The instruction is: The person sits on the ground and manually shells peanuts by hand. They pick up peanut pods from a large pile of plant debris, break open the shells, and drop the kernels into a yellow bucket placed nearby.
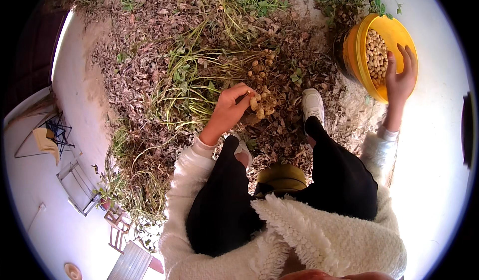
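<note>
My left hand [228,108] is closed, its fingertips pinching a peanut plant at the root end, right beside a cluster of pale peanut pods [263,104]. Part of the grip is hidden behind the fingers. On the right, a yellow bucket [360,55] stands tilted in view, partly filled with loose peanuts [376,55]. Over its near right rim reaches my right hand [400,75], fingers apart, with nothing visible in it. More pods [257,69] hang on roots just beyond my left hand, attached to long green and yellow stems [192,63].
Dry leaves [149,45] cover the ground, with heaped peanut vines [137,165] at left. My white shoe [313,104] rests near the pods. Between my legs is a yellow container [281,177]. A white wall [434,145] borders the right; a folding chair [47,140] stands far left.
</note>
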Demonstrator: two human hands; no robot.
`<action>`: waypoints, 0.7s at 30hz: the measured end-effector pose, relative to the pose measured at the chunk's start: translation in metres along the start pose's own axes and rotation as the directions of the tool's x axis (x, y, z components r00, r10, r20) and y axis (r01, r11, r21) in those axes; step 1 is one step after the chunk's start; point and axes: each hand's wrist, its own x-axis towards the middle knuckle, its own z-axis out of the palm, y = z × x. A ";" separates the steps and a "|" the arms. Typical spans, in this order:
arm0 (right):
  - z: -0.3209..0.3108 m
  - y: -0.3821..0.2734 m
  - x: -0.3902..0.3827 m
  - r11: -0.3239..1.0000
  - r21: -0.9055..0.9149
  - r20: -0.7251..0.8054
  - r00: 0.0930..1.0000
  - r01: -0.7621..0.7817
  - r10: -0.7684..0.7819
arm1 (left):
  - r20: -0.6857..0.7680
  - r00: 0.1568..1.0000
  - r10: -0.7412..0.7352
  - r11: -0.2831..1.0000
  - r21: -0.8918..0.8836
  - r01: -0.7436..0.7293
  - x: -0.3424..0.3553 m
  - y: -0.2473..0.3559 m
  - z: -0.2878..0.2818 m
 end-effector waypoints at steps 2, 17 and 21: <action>0.012 -0.029 -0.013 0.969 0.234 0.014 0.997 -0.074 0.073 | 0.001 0.999 -0.050 0.998 0.027 0.050 -0.001 0.012 0.001; 0.102 -0.149 -0.103 0.260 0.444 0.752 0.199 -0.857 -0.628 | 0.102 0.961 -0.256 0.950 -0.156 0.269 -0.003 0.018 -0.003; 0.098 -0.156 -0.101 0.299 0.469 0.801 0.258 -0.831 -0.540 | 0.318 0.926 -0.205 0.978 0.038 0.204 0.004 0.003 -0.007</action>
